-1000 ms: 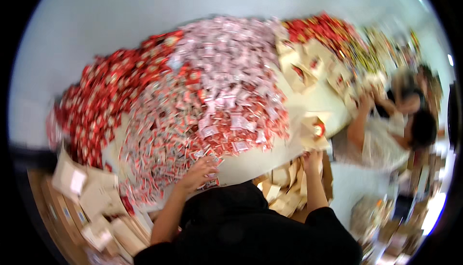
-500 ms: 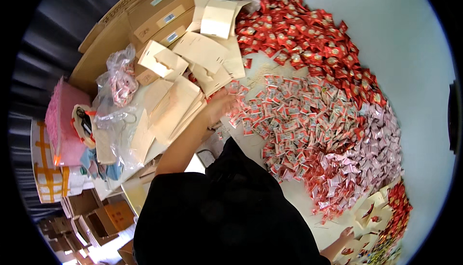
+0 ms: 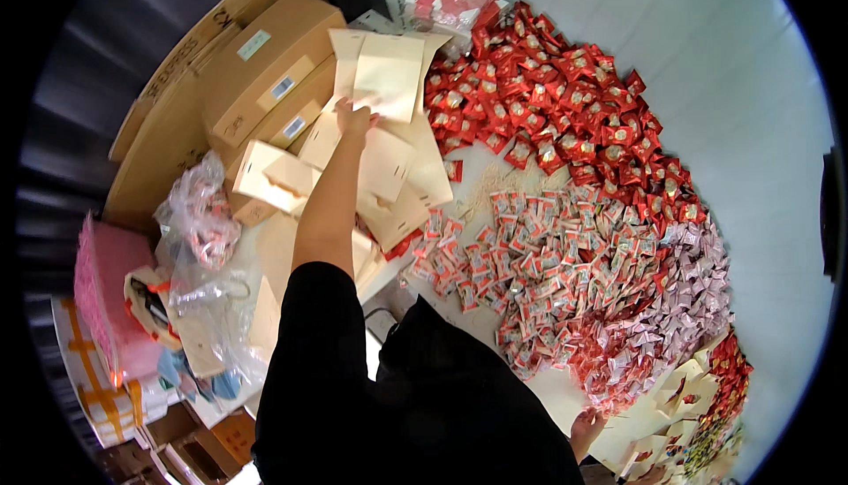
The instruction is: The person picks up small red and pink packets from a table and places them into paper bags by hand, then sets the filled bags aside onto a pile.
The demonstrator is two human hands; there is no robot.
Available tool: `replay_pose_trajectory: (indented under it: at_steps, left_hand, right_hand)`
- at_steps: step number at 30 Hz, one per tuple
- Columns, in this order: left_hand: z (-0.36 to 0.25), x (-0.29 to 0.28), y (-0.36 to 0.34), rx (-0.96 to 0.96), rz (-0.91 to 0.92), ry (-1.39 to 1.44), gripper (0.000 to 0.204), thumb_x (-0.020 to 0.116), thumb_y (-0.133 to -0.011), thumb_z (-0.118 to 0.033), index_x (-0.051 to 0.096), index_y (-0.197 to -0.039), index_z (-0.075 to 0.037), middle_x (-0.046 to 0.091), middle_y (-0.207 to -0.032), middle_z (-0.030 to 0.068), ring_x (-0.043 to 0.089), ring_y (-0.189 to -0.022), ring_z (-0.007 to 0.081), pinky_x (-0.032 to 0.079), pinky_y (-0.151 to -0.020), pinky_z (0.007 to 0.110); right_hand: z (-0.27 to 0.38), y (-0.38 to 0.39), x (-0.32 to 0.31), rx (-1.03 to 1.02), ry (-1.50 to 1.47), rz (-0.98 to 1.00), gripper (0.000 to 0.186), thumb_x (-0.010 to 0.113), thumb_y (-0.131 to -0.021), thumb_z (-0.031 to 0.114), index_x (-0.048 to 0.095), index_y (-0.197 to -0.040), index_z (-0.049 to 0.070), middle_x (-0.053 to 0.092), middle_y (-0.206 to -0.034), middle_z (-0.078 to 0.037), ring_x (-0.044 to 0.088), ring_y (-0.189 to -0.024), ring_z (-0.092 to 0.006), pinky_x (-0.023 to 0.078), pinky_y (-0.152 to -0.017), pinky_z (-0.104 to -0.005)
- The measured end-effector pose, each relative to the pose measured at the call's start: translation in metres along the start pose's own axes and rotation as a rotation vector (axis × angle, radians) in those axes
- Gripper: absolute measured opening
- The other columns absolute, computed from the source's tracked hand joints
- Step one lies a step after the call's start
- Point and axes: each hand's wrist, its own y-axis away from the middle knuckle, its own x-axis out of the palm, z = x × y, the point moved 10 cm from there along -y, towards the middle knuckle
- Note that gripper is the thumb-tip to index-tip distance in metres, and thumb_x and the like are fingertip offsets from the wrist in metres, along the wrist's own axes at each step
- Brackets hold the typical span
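At the upper left, my left hand (image 3: 356, 116) reaches onto a loose heap of flat cream paper bags (image 3: 393, 158), its fingers closed on the lower edge of the top cream paper bag (image 3: 384, 70). My right hand (image 3: 589, 423) is low on the right at the table's edge, fingers loosely apart with nothing visible in them, just below a pile of pink and red small packets (image 3: 614, 352). Between my hands spreads a pile of small white-and-red sachets (image 3: 548, 273). Shiny red packets (image 3: 565, 105) are heaped behind them.
Cardboard boxes (image 3: 265, 52) stand at the back left. A plastic bag (image 3: 199, 211), a pink bundle (image 3: 115, 299) and a taped white box (image 3: 88, 379) lie on the left. More cream bags (image 3: 680, 392) and colourful packets (image 3: 729, 370) are at the lower right, beside a pale wall (image 3: 742, 61).
My view has swung left, taking the co-workers out of the picture. My left hand has moved from the sachet pile up onto the top cream bag. My right hand stays at the table's edge.
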Motion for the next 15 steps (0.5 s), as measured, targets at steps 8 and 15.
replay_pose_trajectory:
  at_steps: [8, 15]
  left_hand:
    - [0.053, 0.025, -0.041, -0.412, 0.327, 0.116, 0.016, 0.042, -0.088, -0.024, 0.047, -0.080, -0.011, 0.051, -0.073, 0.0027, 0.047, -0.050, 0.0115, 0.041, -0.044, 0.024]
    - [0.005, 0.079, 0.211, -1.267, 1.630, 1.207, 0.022, 0.054, -0.084, -0.029, 0.039, -0.079, -0.014, 0.037, -0.073, -0.0025, 0.043, -0.062, 0.0120, 0.040, -0.054, 0.028]
  right_hand:
    - [-0.013, 0.056, 0.072, -0.145, 0.048, 0.041, 0.015, 0.055, -0.082, 0.022, 0.051, -0.085, 0.008, 0.056, -0.088, 0.001, 0.053, -0.072, -0.0109, 0.045, -0.054, -0.0228]
    - [-0.117, 0.210, 0.365, -0.379, 0.597, 0.612, 0.037, 0.056, -0.077, 0.010, 0.046, -0.113, 0.008, 0.052, -0.103, -0.004, 0.050, -0.092, -0.0146, 0.043, -0.073, -0.0254]
